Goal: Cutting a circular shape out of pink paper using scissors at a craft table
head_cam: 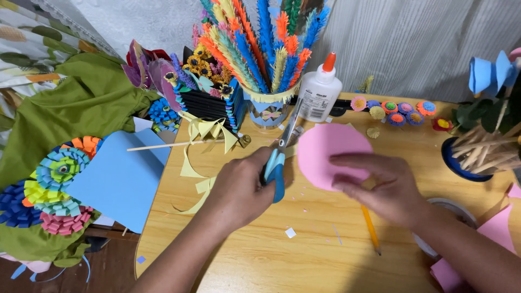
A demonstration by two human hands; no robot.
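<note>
A pair of blue-handled steel scissors (279, 157) is gripped in the left hand (241, 187), fingers closed through the loops, blades pointing up and away with the tips parted. A round disc of pink paper (325, 154) is pinched by the right hand (380, 187), fingers curled over its lower right edge, held just above the yellow wooden table (304, 255) and just right of the blades. For a clean curve, it seems best that the disc be turned into the blades rather than the scissors swung, with short cuts made near the pivot. Beneath the right wrist a yellow pencil (370, 228) lies. Further out, a white glue bottle with an orange cap (320, 92) and a cup of fringed paper feathers (266, 54) are seen.
</note>
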